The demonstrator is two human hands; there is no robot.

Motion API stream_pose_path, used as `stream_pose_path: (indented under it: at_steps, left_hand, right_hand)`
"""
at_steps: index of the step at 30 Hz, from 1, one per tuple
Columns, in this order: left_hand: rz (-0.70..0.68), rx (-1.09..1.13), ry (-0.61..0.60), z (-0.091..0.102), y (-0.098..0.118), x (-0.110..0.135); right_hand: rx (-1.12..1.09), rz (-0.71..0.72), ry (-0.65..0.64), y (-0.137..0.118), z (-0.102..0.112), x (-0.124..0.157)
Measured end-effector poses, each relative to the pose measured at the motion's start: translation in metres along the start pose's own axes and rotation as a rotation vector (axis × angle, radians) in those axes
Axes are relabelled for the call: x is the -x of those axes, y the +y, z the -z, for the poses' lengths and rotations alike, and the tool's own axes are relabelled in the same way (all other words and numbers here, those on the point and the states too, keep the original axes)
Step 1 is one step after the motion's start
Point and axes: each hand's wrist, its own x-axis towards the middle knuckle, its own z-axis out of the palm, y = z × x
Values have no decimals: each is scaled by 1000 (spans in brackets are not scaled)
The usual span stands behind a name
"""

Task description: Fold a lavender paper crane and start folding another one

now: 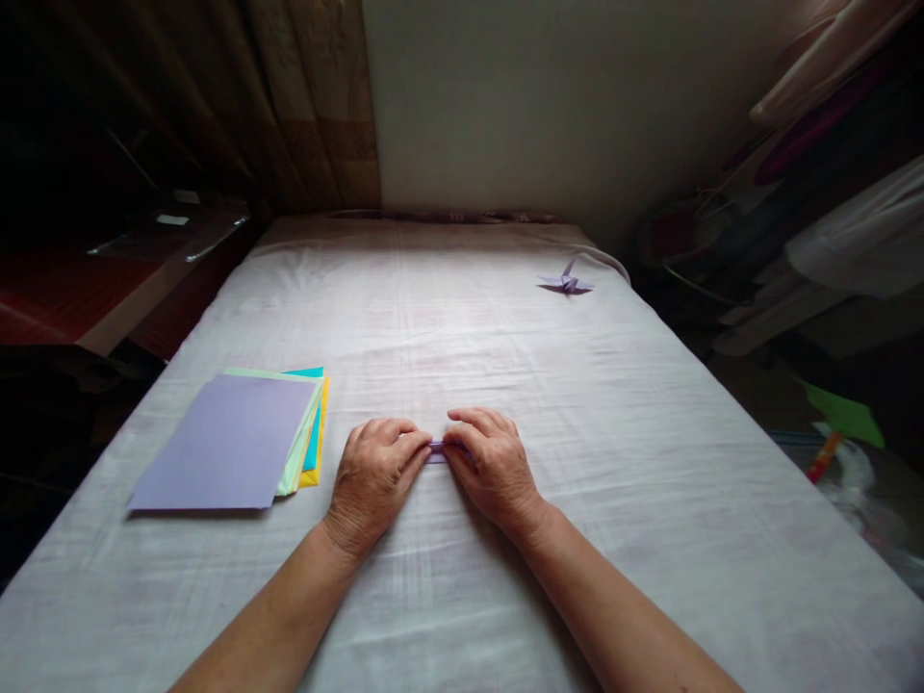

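Near the middle of the cloth-covered table, a small folded strip of purple paper (437,452) lies between my two hands. My left hand (375,472) pinches its left end between thumb and fingers. At the other end, my right hand (495,467) grips the strip with thumb and index finger, its other fingers curled above. Only the short middle of the paper shows; both ends are hidden by my fingers. To the left rests a stack of coloured paper (223,443), a purple sheet on top with green, blue and yellow edges beneath.
A folded purple paper crane (567,280) stands at the far right of the white cloth (613,462). Left of the table is a red surface (58,289) with a clear plastic sleeve (173,236). Clothes (859,231) hang at right, above a green piece (844,414).
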Motion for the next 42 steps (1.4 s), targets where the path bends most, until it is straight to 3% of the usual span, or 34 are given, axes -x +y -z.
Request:
stream_pose_path:
  at_steps: [23,42]
  left_hand:
    - [11,107,-52,5,-2,2]
    - [-11,290,-159,6,-3,0]
  right_hand:
    - [-101,40,-9,5,3,2]
    - [-160,31,-172,0,10,-1]
